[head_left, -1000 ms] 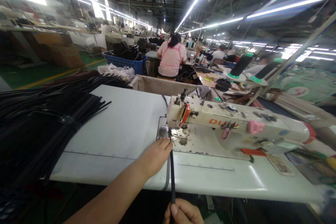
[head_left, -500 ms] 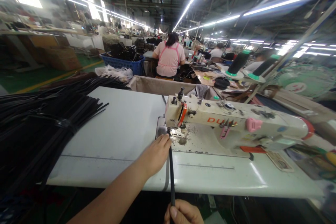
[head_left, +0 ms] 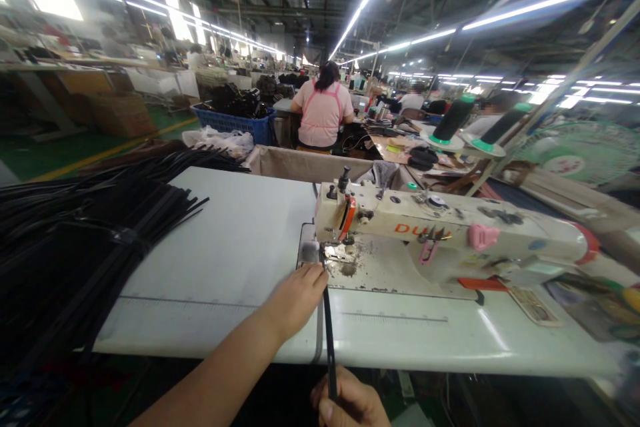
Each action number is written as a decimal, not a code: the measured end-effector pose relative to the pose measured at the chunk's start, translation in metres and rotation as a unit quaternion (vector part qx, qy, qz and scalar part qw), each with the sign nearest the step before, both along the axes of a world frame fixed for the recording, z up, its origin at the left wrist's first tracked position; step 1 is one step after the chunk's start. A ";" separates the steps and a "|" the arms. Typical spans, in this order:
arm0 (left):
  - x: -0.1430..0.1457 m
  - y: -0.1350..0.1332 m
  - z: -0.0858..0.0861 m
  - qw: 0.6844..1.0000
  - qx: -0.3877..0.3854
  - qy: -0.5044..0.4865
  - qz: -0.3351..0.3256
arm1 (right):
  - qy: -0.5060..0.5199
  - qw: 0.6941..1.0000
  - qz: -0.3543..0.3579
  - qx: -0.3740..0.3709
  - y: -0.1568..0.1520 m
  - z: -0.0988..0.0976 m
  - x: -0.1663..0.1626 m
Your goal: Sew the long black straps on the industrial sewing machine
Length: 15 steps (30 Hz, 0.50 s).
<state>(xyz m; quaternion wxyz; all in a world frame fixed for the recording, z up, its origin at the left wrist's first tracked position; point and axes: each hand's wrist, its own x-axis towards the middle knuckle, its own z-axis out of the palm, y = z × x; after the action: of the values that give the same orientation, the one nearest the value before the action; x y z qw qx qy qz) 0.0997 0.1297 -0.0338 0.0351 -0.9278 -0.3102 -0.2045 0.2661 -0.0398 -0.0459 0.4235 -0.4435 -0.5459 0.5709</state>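
Observation:
A narrow black strap runs from the needle area of the sewing machine down over the table's front edge. My left hand lies just in front of the presser foot, its fingers closed on the strap against the machine bed. Below the table edge, my right hand pinches the lower length of the strap between thumb and fingers. The strap is taut between both hands. Its far end under the needle is too small to make out.
Bundled black straps cover the table's left side. Behind the table stand a fabric-lined bin and a blue basket of black pieces. Two black thread cones and a fan are at right. A co-worker sits ahead, back turned.
My left hand has slid slightly back along the strap, away from the needle. My right hand has risen a little, still holding the strap.

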 end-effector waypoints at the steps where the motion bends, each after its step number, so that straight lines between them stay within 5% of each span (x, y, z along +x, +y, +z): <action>1: 0.000 0.000 0.000 1.000 -0.003 -0.004 -0.001 | -0.014 1.000 -0.013 0.008 0.001 0.001 0.000; 8: 0.001 0.001 -0.001 0.999 -0.023 -0.021 -0.007 | 0.074 0.984 -0.093 -0.130 -0.002 0.008 -0.013; 15: -0.001 0.001 0.001 1.000 -0.007 0.007 -0.007 | 0.050 0.987 -0.071 -0.132 -0.007 0.015 -0.013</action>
<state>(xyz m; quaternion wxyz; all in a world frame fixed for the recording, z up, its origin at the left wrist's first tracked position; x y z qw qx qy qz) 0.0991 0.1309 -0.0332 0.0294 -0.9316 -0.3047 -0.1958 0.2528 -0.0472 -0.0304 0.4270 -0.5043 -0.4109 0.6281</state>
